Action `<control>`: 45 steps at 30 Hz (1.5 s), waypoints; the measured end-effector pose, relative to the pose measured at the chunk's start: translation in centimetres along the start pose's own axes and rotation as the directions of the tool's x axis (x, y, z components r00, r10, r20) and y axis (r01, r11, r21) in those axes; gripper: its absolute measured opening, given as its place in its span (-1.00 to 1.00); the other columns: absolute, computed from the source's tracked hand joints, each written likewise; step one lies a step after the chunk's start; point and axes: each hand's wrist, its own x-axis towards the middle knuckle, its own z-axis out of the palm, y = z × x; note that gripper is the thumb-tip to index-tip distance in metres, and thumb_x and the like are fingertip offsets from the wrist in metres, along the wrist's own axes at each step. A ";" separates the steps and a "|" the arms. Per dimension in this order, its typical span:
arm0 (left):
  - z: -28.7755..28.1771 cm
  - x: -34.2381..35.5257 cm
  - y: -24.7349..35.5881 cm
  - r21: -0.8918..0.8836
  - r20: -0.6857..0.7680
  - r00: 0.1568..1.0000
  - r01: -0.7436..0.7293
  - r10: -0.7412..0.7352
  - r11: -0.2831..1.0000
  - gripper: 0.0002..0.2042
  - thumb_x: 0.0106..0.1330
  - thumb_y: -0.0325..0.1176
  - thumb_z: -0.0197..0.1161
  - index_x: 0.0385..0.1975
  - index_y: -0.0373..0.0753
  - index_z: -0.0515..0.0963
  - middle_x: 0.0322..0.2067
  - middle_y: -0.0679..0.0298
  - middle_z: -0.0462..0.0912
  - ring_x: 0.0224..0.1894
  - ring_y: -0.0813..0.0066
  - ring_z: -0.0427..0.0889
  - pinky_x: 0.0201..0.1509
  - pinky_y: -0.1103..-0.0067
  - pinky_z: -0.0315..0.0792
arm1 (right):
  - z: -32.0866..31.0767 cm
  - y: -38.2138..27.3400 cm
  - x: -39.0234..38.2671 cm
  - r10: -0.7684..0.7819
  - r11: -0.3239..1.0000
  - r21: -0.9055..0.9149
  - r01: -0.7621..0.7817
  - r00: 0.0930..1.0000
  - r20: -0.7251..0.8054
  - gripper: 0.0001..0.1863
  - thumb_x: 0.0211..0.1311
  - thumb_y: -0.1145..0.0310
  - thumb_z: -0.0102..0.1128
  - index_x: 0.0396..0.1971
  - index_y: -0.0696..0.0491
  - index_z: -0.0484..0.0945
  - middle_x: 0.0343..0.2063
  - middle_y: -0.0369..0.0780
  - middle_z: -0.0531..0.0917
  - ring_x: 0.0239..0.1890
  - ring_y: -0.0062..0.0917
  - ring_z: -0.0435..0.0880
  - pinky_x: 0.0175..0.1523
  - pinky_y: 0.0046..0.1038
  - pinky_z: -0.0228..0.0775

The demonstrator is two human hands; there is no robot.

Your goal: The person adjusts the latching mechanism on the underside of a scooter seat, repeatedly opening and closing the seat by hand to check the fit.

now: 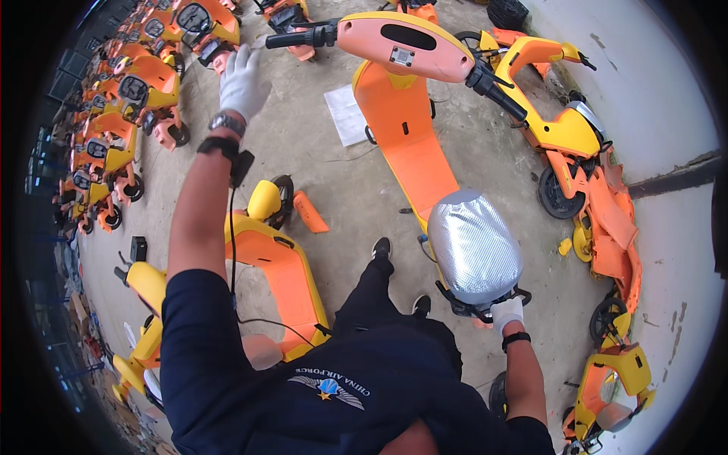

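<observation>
the scooter [407, 148] stands on the floor [341, 205], its left handlebar [298, 38] near the left grip [243, 83] — spread and empty. the right grip [507, 313] is at the rail [462, 308] behind the silver seat [475, 246] — how closed, i cannot tell.

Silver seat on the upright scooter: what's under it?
Below the silver seat, a black rack juts out at the rear, with the gloved right hand at it. The orange footboard runs up to its front. Whatever lies directly beneath is covered; can't tell.
</observation>
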 end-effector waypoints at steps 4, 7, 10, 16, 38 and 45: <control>4.9 8.5 -1.2 -0.174 0.302 0.947 -0.058 0.110 0.983 -0.32 -0.07 -0.30 0.34 0.16 -0.14 0.30 0.15 0.07 0.35 0.23 0.12 0.27 0.25 0.36 0.23 | 2.3 0.5 0.5 0.168 0.959 0.219 -0.177 0.984 0.059 -0.82 0.02 0.26 0.15 -0.39 -0.04 0.65 -0.33 -0.22 0.69 -0.23 -0.42 0.67 -0.12 -0.39 0.36; 6.1 10.8 -0.1 -0.107 0.454 0.884 -0.075 0.116 0.991 -0.48 -0.07 -0.18 0.32 -0.05 -0.21 0.44 -0.27 0.03 0.58 -0.16 0.08 0.57 -0.10 0.34 0.43 | 2.2 0.2 0.4 0.129 0.974 0.175 -0.140 0.989 0.073 -0.84 0.01 0.32 0.16 -0.36 -0.06 0.62 -0.35 -0.26 0.68 -0.24 -0.42 0.66 -0.12 -0.33 0.35; 6.0 8.9 0.8 -0.132 0.588 0.796 -0.086 0.148 0.987 -0.61 -0.09 -0.09 0.32 -0.32 -0.24 0.56 -0.44 0.05 0.63 -0.33 0.12 0.63 -0.22 0.33 0.48 | 2.5 0.0 0.7 0.040 0.999 0.023 -0.043 0.994 0.104 -0.85 -0.01 0.31 0.19 -0.39 -0.11 0.66 -0.36 -0.30 0.69 -0.23 -0.43 0.67 -0.12 -0.30 0.35; 4.2 -12.5 16.5 -0.438 0.774 0.568 0.799 -0.280 0.411 -0.61 -0.17 -0.17 0.42 -0.51 -0.39 0.50 -0.61 0.15 0.57 -0.52 0.35 0.59 -0.38 0.43 0.46 | 0.4 -1.2 0.6 0.008 0.999 0.045 -0.012 0.997 0.083 -0.84 0.02 0.31 0.14 -0.42 -0.07 0.68 -0.38 -0.29 0.70 -0.23 -0.42 0.67 -0.12 -0.32 0.35; 3.1 -6.2 24.0 -0.689 0.724 0.689 0.725 -0.027 0.025 -0.71 0.02 -0.27 0.40 -0.39 -0.29 0.47 -0.59 0.37 0.49 -0.61 0.66 0.47 -0.55 0.66 0.39 | -0.7 2.3 -1.1 0.117 0.981 0.173 -0.083 0.974 -0.193 -0.85 0.06 0.29 0.13 -0.36 -0.06 0.59 -0.28 -0.21 0.58 -0.02 -0.32 0.46 0.32 -0.04 -0.12; 3.5 -7.4 24.1 -0.699 0.715 0.699 0.714 -0.028 -0.031 -0.74 0.12 -0.29 0.34 -0.34 -0.32 0.48 -0.56 0.36 0.51 -0.59 0.65 0.48 -0.51 0.69 0.39 | -0.6 0.4 -5.9 0.315 0.903 0.401 -0.156 0.874 -0.370 -0.49 -0.05 0.34 0.18 0.02 -0.07 0.41 0.09 -0.18 0.37 0.22 -0.22 0.23 0.29 -0.04 -0.05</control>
